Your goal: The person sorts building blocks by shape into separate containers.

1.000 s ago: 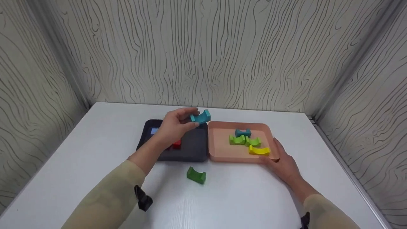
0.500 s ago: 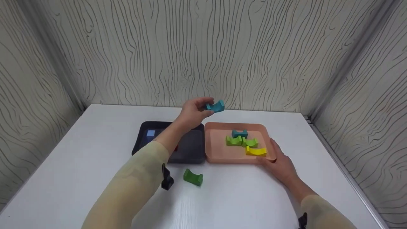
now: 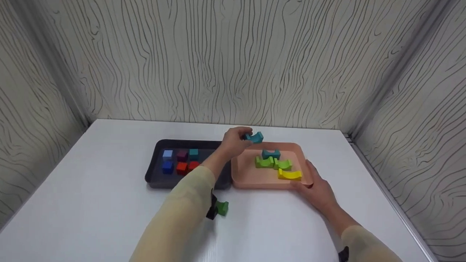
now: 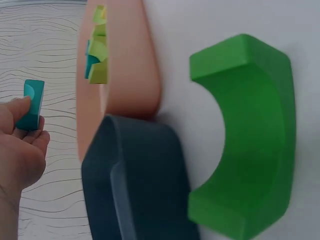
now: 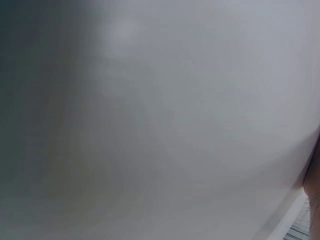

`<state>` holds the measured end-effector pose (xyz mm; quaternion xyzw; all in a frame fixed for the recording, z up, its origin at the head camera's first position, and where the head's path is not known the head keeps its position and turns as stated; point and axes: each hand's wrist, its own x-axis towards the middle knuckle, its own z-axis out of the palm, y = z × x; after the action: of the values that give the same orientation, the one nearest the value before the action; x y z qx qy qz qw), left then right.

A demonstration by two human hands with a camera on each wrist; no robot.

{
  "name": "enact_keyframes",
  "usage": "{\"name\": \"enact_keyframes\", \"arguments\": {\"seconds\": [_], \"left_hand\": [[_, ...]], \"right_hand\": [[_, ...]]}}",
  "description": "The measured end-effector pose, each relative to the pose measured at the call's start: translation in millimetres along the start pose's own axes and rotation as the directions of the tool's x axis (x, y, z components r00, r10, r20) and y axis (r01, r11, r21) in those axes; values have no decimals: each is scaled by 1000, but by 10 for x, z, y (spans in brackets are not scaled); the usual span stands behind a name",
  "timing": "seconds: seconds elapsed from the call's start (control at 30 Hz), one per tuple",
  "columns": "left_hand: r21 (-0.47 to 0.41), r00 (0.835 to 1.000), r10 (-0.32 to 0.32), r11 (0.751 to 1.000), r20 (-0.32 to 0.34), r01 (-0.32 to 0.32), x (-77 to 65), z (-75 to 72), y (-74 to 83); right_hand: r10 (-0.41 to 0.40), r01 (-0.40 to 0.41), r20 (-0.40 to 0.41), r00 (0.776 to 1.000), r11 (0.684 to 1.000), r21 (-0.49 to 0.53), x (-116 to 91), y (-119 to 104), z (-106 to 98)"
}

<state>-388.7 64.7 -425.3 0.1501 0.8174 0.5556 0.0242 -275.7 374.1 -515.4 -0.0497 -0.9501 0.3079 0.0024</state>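
Observation:
My left hand [image 3: 235, 143] pinches a teal arch-cut block [image 3: 256, 138] between thumb and fingers, above the back-left part of the pink tray [image 3: 249, 180]. In the left wrist view that teal block [image 4: 34, 102] stands on end, thumb against it. My right hand [image 3: 320, 191] holds the pink tray's front right corner, thumb at the front, fingers along the right side. Inside the tray lie another teal arch block [image 3: 271, 155], two lime green ones [image 3: 264, 162] and a yellow one [image 3: 290, 175]. The right wrist view is mostly blurred white.
Touching the pink tray on its left is a dark tray [image 3: 154, 178] with several small cubes [image 3: 182, 167], red, blue, teal and purple. A green arch block [image 4: 265, 135] lies on the white table in front, partly behind my left wrist strap. Patterned panels surround the table.
My left hand has carried the teal block rightward from over the dark tray, rising and then lowering over the pink tray. The cubes have come into view. My right hand stays at the tray.

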Motion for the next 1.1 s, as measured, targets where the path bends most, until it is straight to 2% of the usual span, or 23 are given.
{"name": "enact_keyframes", "arguments": {"seconds": [0.17,0.3,0.53,0.77,1.1], "left_hand": [[25,999,-53,998,-6,53,35,63,-137],[48,998,-64,997,-15,65,63,77,-185],[108,993,-111,988,27,108,87,109,-221],[147,995,-85,986,48,77,101,105,-270],[168,990,-90,983,106,71,188,77,-321]], "right_hand": [[-2,2,1,1000,1000,6,-19,-29,30],[2,-2,-3,1000,1000,5,-26,-41,36],[-6,6,-21,1000,1000,4,-16,-11,24],[15,-15,-19,1000,1000,5,-21,-3,18],[29,-29,-21,999,1000,6,-36,-19,13]]}}
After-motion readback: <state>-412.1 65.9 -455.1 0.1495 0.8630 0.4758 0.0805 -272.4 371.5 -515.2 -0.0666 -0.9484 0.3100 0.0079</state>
